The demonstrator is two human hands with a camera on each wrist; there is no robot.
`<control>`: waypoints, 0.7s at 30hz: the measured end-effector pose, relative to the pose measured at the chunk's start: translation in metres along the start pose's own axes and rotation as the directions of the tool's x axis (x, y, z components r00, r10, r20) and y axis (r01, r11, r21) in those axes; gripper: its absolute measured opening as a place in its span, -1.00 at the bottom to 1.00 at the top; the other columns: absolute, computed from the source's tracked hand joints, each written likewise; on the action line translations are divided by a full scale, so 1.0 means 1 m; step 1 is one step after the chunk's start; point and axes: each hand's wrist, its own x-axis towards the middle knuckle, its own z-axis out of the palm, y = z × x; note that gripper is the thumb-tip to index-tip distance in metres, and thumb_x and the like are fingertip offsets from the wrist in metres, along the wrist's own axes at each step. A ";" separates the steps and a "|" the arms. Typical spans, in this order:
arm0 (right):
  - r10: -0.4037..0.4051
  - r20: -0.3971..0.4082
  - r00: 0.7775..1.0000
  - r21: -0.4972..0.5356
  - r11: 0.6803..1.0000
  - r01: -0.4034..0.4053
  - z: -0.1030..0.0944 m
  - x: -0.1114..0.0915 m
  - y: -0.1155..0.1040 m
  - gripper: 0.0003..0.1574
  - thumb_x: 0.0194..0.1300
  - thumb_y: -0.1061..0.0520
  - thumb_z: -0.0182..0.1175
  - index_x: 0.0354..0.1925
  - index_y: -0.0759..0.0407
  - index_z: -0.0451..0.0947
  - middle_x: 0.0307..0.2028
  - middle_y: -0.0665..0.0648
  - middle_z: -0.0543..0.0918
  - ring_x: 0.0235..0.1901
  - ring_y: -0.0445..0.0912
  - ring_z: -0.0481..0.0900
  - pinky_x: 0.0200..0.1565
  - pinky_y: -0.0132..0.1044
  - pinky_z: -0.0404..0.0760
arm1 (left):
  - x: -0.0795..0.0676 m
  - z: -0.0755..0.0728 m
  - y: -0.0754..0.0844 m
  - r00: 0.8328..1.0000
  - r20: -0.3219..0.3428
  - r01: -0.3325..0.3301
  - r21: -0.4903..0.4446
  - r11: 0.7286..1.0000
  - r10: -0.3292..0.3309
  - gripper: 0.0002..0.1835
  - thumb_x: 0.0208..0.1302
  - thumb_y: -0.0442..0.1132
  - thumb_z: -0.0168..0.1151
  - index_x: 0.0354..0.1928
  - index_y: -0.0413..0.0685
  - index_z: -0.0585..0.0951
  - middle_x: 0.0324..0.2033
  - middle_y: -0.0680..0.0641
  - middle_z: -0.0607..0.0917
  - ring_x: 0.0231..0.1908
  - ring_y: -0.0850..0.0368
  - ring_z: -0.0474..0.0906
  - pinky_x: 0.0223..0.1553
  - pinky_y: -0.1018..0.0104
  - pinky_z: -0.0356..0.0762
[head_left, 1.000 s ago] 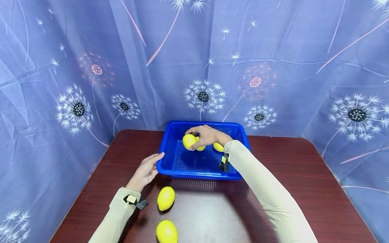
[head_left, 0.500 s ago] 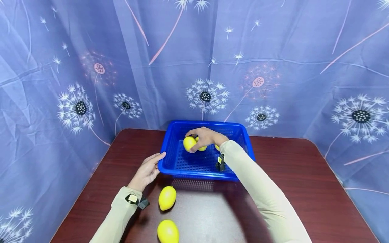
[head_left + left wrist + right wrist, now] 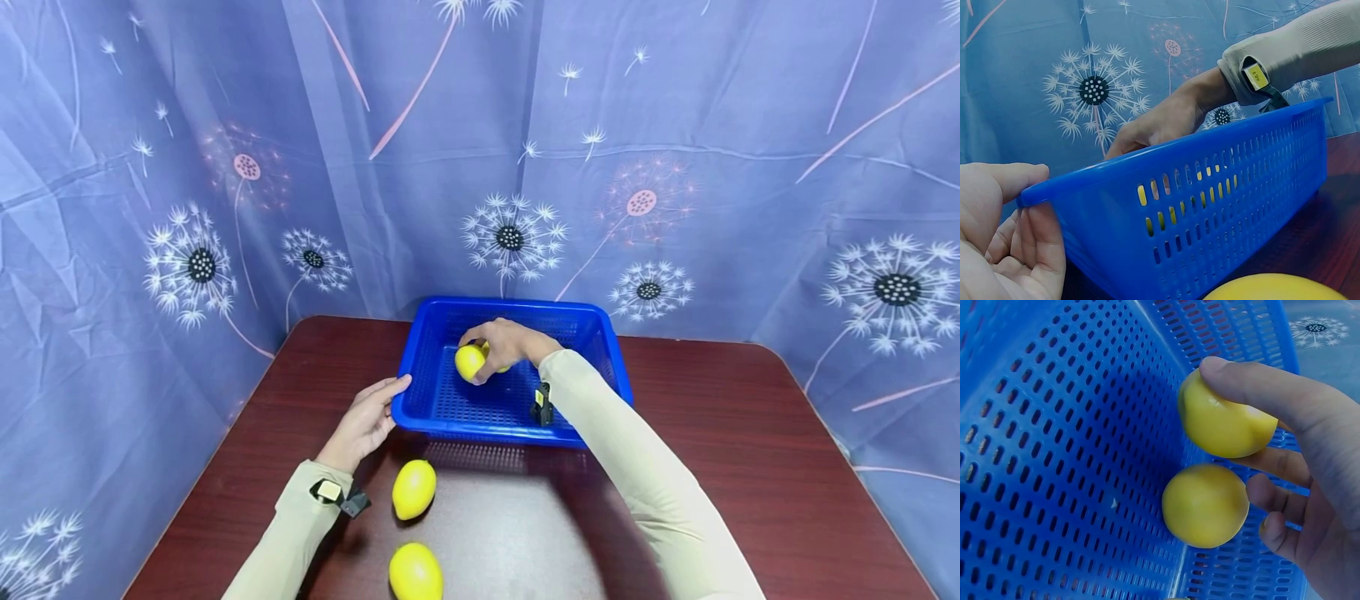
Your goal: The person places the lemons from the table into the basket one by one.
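Note:
Inside the blue plastic basket (image 3: 491,432), my right hand (image 3: 512,340) holds a yellow lemon (image 3: 468,364) between thumb and fingers, low over the mesh floor. The right wrist view shows a second lemon (image 3: 1205,506) lying just beneath the held lemon (image 3: 1225,419), close to the curled lower fingers. My left hand (image 3: 363,425) pinches the basket's near-left corner, thumb on top of the rim (image 3: 1110,167) and fingers below it in the left wrist view. Two more lemons rest on the table in front of the basket, a nearer lemon (image 3: 416,572) and a farther lemon (image 3: 414,490).
The basket stands toward the back of a dark red-brown wooden table (image 3: 720,450). A blue curtain (image 3: 420,208) with dandelion prints hangs behind and along both sides. The right sleeve (image 3: 637,467) crosses over the basket's near-right rim.
My right hand has sunk slightly deeper into the basket with its lemon. A lemon farther right in the basket has become covered by the right arm. My left hand keeps its hold on the rim.

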 end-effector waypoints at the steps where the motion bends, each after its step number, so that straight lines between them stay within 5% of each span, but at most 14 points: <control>1: -0.001 0.001 1.000 -0.007 1.000 0.001 0.000 0.000 0.000 -0.07 0.01 -0.15 0.60 0.33 -0.06 0.52 0.17 0.13 0.65 0.12 -0.02 0.58 0.12 -0.12 0.61 | 0.000 0.000 0.000 1.000 -0.002 -0.001 -0.002 1.000 0.001 -0.94 0.50 -0.25 0.21 -0.20 -0.01 0.60 -0.42 0.06 0.75 -0.47 0.30 0.64 -0.35 0.46 0.65; 11: -0.008 -0.009 1.000 0.018 1.000 0.008 -0.003 -0.001 -0.001 -0.13 0.13 -0.16 0.54 0.35 0.01 0.50 0.23 0.19 0.63 0.27 0.08 0.54 0.26 0.02 0.53 | 0.000 0.000 0.000 1.000 -0.002 0.000 -0.004 1.000 0.000 -0.94 0.50 -0.24 0.21 -0.20 0.01 0.61 -0.42 0.07 0.76 -0.45 0.30 0.66 -0.33 0.45 0.67; 21: -0.045 -0.118 0.992 0.016 0.999 0.048 -0.016 -0.021 -0.011 -0.30 0.33 -0.28 0.30 0.29 0.00 0.54 0.18 0.16 0.68 0.16 0.05 0.62 0.21 -0.01 0.55 | 0.000 0.001 0.000 1.000 -0.003 -0.001 -0.002 1.000 0.001 -0.92 0.51 -0.24 0.20 -0.22 0.01 0.60 -0.44 0.09 0.74 -0.48 0.31 0.64 -0.36 0.47 0.65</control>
